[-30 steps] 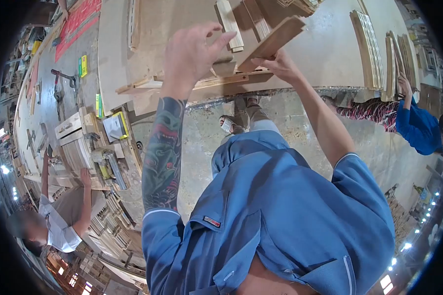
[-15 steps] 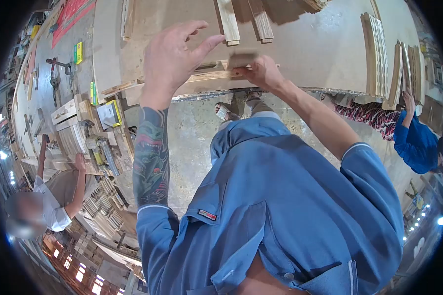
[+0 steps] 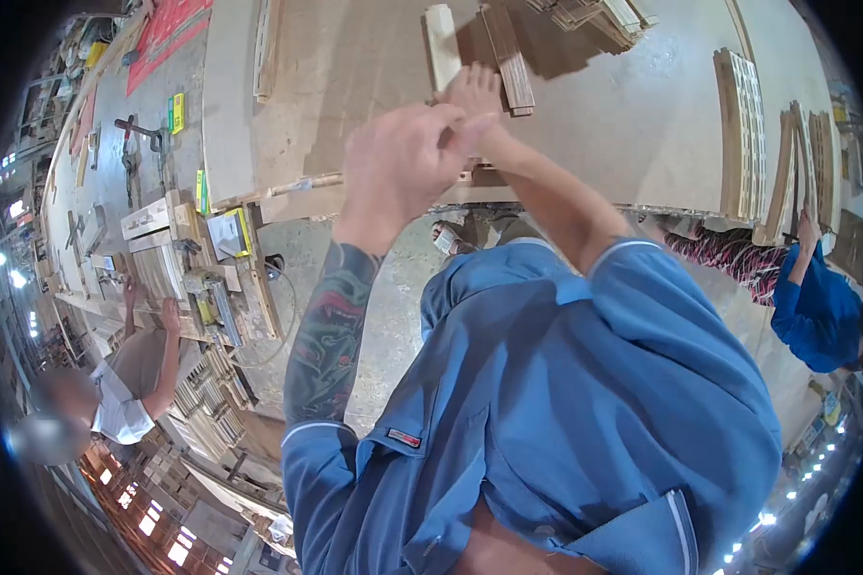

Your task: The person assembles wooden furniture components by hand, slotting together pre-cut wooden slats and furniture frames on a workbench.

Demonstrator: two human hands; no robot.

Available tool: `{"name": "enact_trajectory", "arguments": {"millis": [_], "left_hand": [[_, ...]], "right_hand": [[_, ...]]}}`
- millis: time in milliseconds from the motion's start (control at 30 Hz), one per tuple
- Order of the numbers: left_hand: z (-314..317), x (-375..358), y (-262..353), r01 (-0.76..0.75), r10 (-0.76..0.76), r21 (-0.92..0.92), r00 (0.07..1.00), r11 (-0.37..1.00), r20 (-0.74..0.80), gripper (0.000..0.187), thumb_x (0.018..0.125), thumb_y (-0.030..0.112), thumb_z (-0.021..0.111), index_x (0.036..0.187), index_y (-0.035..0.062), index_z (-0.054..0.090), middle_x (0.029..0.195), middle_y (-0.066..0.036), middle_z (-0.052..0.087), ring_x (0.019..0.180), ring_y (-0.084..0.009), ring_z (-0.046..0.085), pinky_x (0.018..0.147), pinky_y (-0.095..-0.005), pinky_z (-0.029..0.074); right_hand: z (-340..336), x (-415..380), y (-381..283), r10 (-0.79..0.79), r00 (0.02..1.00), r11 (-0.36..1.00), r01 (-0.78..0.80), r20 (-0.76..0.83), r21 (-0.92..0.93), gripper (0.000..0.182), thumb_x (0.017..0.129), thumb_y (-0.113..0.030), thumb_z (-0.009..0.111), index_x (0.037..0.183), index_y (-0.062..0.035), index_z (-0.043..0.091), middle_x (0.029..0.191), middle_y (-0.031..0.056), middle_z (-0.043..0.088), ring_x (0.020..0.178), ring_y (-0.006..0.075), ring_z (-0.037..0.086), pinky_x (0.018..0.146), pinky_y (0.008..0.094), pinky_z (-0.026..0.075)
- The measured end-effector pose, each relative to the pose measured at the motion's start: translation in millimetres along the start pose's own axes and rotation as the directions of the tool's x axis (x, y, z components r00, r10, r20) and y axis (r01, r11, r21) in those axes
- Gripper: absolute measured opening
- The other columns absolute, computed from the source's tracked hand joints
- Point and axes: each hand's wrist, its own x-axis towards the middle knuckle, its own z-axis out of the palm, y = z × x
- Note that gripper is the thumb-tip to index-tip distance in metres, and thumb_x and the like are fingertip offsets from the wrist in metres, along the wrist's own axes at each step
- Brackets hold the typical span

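My left hand [image 3: 403,158], on the tattooed arm, is closed above the near edge of the bench [image 3: 336,125]; what its curled fingers hold, if anything, is hidden. Just beyond it, my right hand [image 3: 474,94] reaches forward with its fingers extended, beside the near end of a pale wooden strip [image 3: 442,48]. A second, darker strip [image 3: 508,62] lies to the right of that hand. Partly behind my hands, a long thin wooden piece [image 3: 307,184] runs along the bench edge.
More strips [image 3: 599,19] lie at the top, and a slotted stack [image 3: 741,134] stands on the right. A person in blue [image 3: 815,307] handles wood at far right. Another person [image 3: 125,402] works at the left by clamps [image 3: 139,134] and boards [image 3: 153,249].
My left hand has moved right and its fingers have closed. My right hand has left the blurred block at the bench edge and moved up and left to the pale strip. The view has shifted slightly.
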Motion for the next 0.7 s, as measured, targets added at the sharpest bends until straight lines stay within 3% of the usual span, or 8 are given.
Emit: {"name": "enact_trajectory", "arguments": {"millis": [67, 100, 200, 233, 300, 400, 533, 700], "left_hand": [[-2, -1, -11, -0.036, 0.037, 0.011, 0.998, 0.999, -0.045, 0.044, 0.095, 0.049, 0.056, 0.105, 0.0091, 0.073, 0.1, -0.014, 0.072, 0.09, -0.0325, 0.068, 0.076, -0.0382, 0.053], [-2, -4, -14, -0.057, 0.058, 0.013, 0.994, 0.998, -0.095, 0.046, 0.095, 0.051, 0.055, 0.105, 0.0095, 0.073, 0.098, -0.013, 0.072, 0.089, -0.033, 0.068, 0.075, -0.0385, 0.053], [-8, -4, -13, -0.014, 0.015, 0.008, 0.997, 1.0, -0.071, 0.047, 0.095, 0.052, 0.054, 0.105, 0.0104, 0.074, 0.095, -0.012, 0.073, 0.089, -0.0333, 0.068, 0.074, -0.0393, 0.052], [-5, -3, -14, -0.016, 0.016, -0.003, 0.997, 1.0, -0.079, 0.047, 0.095, 0.052, 0.054, 0.105, 0.0104, 0.074, 0.095, -0.012, 0.073, 0.089, -0.0333, 0.068, 0.074, -0.0393, 0.052], [2, -3, -19, -0.054, 0.054, 0.007, 0.993, 0.999, -0.103, 0.049, 0.095, 0.055, 0.052, 0.106, 0.0117, 0.074, 0.093, -0.012, 0.073, 0.088, -0.0329, 0.068, 0.073, -0.0404, 0.052], [3, -1, -20, -0.037, 0.042, 0.048, 0.995, 0.998, -0.091, 0.051, 0.094, 0.057, 0.051, 0.106, 0.0125, 0.074, 0.092, -0.012, 0.072, 0.086, -0.0333, 0.068, 0.072, -0.0411, 0.052], [4, 0, -20, -0.044, 0.048, 0.041, 0.992, 0.998, -0.118, 0.053, 0.094, 0.059, 0.051, 0.107, 0.0131, 0.074, 0.09, -0.012, 0.072, 0.085, -0.0335, 0.068, 0.071, -0.0416, 0.052], [5, 0, -20, -0.052, 0.054, 0.014, 0.992, 0.999, -0.113, 0.052, 0.094, 0.057, 0.053, 0.107, 0.0115, 0.073, 0.091, -0.013, 0.072, 0.085, -0.034, 0.068, 0.072, -0.042, 0.052]], "right_hand": [[8, 2, -18, 0.197, 0.957, 0.942, -0.244, 0.211, 0.229, 0.036, 0.088, -0.026, 0.063, 0.109, 0.0037, 0.057, 0.107, 0.0256, 0.067, 0.1, 0.0391, 0.066, 0.083, 0.0494, 0.051], [-25, 18, -18, 0.223, 0.848, 0.873, -0.393, 0.481, 0.289, 0.038, 0.09, -0.027, 0.063, 0.111, 0.0037, 0.058, 0.102, 0.0237, 0.068, 0.095, 0.0365, 0.067, 0.081, 0.0478, 0.052], [-43, 20, 25, -0.036, 0.817, 0.658, -0.414, 0.575, 0.629, 0.033, 0.092, -0.026, 0.061, 0.107, 0.0033, 0.061, 0.097, 0.0227, 0.069, 0.089, 0.0363, 0.067, 0.078, 0.0465, 0.052], [-60, 13, 30, 0.085, 0.879, 0.51, -0.443, 0.469, 0.738, 0.028, 0.093, -0.024, 0.061, 0.103, 0.0027, 0.065, 0.092, 0.0188, 0.071, 0.084, 0.0301, 0.069, 0.073, 0.0418, 0.052], [-104, -3, 55, 0.042, 0.78, 0.265, -0.611, 0.624, 0.746, 0.029, 0.092, -0.023, 0.064, 0.105, 0.0028, 0.067, 0.095, 0.0151, 0.072, 0.083, 0.0225, 0.069, 0.071, 0.0363, 0.053], [-139, -29, 76, -0.12, 0.758, 0.352, -0.571, 0.641, 0.741, 0.032, 0.091, -0.023, 0.068, 0.11, 0.0036, 0.067, 0.095, 0.0125, 0.073, 0.085, 0.0151, 0.066, 0.07, 0.0316, 0.052], [-137, -41, 79, -0.147, 0.764, 0.428, -0.524, 0.628, 0.736, 0.031, 0.088, -0.021, 0.07, 0.11, 0.001, 0.068, 0.098, 0.0148, 0.073, 0.083, 0.0182, 0.068, 0.072, 0.0329, 0.053], [-141, -54, 71, -0.278, 0.87, 0.72, -0.091, 0.406, 0.688, 0.023, 0.082, -0.016, 0.071, 0.105, -0.0135, 0.072, 0.085, 0.012, 0.07, 0.083, 0.0304, 0.066, 0.084, 0.0427, 0.047]]}}
